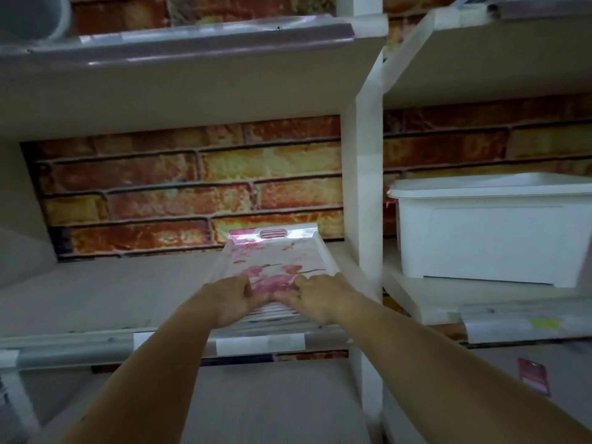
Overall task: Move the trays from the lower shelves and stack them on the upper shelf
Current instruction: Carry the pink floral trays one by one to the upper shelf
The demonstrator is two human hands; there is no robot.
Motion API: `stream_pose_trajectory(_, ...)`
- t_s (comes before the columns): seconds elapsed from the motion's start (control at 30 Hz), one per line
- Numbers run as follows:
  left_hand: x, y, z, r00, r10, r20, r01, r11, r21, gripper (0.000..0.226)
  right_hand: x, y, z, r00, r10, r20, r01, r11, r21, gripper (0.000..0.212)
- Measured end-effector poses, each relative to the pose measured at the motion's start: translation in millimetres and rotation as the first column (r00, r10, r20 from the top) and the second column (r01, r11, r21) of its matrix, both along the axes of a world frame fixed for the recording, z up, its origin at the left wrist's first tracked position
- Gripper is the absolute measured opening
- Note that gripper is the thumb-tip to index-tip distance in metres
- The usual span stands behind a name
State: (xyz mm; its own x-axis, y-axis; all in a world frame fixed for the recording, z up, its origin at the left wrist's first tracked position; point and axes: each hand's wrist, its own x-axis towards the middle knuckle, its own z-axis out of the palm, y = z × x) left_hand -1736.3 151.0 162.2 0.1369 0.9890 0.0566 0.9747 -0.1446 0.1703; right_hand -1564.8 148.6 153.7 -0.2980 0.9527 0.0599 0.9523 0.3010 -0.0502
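Both hands are gripping the near end of a stack of trays [275, 264]: the left hand [232, 298] is curling its fingers over the left part of the near rim, and the right hand [315, 298] is doing the same on the right part, the two hands lying just beside each other. Several tray edges are showing layered beneath the fingers. The top tray, white with pink flowers, is lying flat on the shelf [112, 296], its far handle slot pointing towards the brick wall [179, 187]. Right of the white upright [368, 193], a white bin [493, 232] is sitting in the neighbouring bay.
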Motion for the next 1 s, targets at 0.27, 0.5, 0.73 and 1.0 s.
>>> stream_pose_trajectory(0.27, 10.9, 8.8, -3.0, 0.993, -0.033, 0.109, 0.031, 0.999, 0.023, 0.047, -17.5, 11.2, 6.0, 0.998, -0.052, -0.029, 0.049, 0.995, -0.087, 0.066)
stream_pose_trajectory(0.5, 18.7, 5.3, 3.9, 0.996, -0.022, 0.081, 0.002, 0.971, 0.239, 0.042, -14.6, 3.9, 13.6, 0.991, -0.059, -0.122, 0.075, 0.988, 0.132, 0.052)
stream_pose_trajectory(0.73, 40.0, -11.5, 27.7, 0.999, 0.017, 0.035, -0.028, 0.929, 0.369, 0.040, 2.7, -17.7, 31.5, 0.986, -0.070, -0.152, 0.109, 0.957, 0.268, 0.044)
stream_pose_trajectory(1.0, 86.3, -18.2, 26.8, 0.968, -0.164, 0.192, 0.074, 0.912, 0.404, 0.036, 46.8, -42.6, 33.0, 0.952, -0.159, -0.260, 0.239, 0.920, 0.310, 0.040)
